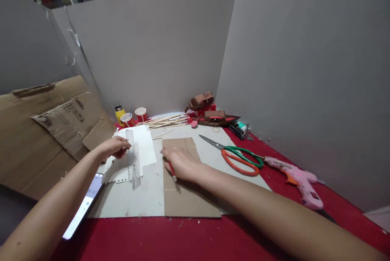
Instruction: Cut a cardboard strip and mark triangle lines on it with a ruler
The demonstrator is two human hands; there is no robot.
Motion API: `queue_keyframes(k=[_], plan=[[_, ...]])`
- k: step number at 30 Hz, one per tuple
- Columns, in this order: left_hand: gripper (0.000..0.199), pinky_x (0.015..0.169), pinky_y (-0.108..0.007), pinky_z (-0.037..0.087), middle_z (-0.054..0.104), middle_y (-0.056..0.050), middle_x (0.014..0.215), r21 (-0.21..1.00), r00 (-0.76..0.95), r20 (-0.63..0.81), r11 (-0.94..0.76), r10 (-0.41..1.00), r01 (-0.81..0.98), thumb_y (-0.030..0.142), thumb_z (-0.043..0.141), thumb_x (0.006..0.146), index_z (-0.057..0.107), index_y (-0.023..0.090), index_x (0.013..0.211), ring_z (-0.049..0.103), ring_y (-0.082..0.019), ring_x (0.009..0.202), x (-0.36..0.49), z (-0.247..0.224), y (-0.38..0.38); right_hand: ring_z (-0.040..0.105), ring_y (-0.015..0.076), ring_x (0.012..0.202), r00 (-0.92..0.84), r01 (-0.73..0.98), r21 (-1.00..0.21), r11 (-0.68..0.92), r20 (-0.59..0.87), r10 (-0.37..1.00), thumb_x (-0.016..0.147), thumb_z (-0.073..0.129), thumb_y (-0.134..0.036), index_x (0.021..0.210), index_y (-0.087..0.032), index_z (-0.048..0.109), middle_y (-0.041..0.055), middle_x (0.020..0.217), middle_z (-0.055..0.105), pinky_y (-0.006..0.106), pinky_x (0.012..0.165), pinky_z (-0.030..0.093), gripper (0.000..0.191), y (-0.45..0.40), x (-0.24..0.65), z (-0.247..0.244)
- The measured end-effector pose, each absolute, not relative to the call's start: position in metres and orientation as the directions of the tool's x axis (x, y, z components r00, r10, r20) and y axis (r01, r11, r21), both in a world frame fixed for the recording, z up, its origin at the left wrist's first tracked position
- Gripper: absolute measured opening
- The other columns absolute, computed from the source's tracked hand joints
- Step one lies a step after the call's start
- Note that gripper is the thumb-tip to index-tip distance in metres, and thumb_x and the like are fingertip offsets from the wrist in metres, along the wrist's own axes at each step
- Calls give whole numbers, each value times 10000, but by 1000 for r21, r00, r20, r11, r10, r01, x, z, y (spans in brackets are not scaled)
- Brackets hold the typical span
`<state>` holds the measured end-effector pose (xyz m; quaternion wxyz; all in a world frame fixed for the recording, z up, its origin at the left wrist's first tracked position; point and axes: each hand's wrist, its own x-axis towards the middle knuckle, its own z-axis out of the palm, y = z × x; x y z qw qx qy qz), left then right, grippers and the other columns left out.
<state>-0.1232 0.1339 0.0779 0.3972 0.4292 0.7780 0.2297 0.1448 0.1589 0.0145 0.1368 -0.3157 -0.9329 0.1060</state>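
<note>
My left hand (117,147) pinches a clear ruler (133,159), held over white paper sheets (146,143) at the left of the pale work board (137,204). My right hand (179,162) rests on a brown cardboard piece (185,202) in the middle, its fingers closed round a red pencil (172,170) that points back toward me. Scissors (231,153) with green and orange handles lie to the right of the cardboard.
A pink glue gun (300,180) lies at the right on the red cloth (146,238). Wooden sticks (166,121), paper cups (141,114) and a model boat (217,118) stand behind. Large cardboard (39,131) and a lit phone (83,208) are at left.
</note>
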Motion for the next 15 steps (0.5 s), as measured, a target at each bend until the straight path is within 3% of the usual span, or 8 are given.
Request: queue_keyframes(k=[4,6,8,10,12,15], plan=[[374,890,-461,563,614,-107,1282,630,-410,-307,506,859,588,354,629,960,587,172,1284,644,-247,1073,-128,78,153,667,290,1019,-801,528,-245,813,176,573,897,536,-128,1186,-127,652,182,1109,728,363,838,467,311,171,93,18],[376,888,-460,564,612,-107,1282,620,-416,-216,454,883,640,356,629,960,585,173,1286,644,-247,1070,-122,78,161,657,280,1065,-804,524,-243,816,176,568,912,529,-142,1389,-183,545,151,1195,714,365,871,471,478,178,90,20],[375,853,-435,574,627,-102,1243,625,-371,-154,381,916,681,367,616,967,580,171,1285,657,-231,1021,-110,76,167,637,267,1121,-779,551,-251,796,188,598,925,539,-168,1464,-227,479,119,1263,696,367,930,468,545,186,112,22],[375,757,-370,586,667,-79,1105,640,-282,-155,314,947,701,388,566,994,557,161,1292,678,-189,870,-94,72,172,601,271,1197,-711,619,-263,740,210,670,927,552,-170,1405,-197,544,124,1308,671,379,1001,454,479,190,156,24],[369,704,-339,585,681,-60,1019,653,-183,-203,272,962,707,395,542,1005,554,154,1284,677,-168,786,-76,65,177,621,296,1152,-608,711,-270,649,227,761,926,560,-145,1265,-159,641,152,1227,693,427,983,483,349,189,215,25],[356,823,-415,584,643,-96,1206,647,-95,-264,249,960,720,366,618,968,593,166,1261,667,-218,982,-49,54,189,649,258,1047,-487,782,-289,553,270,830,993,551,-261,1188,-186,661,146,1212,668,444,901,547,236,181,297,21]])
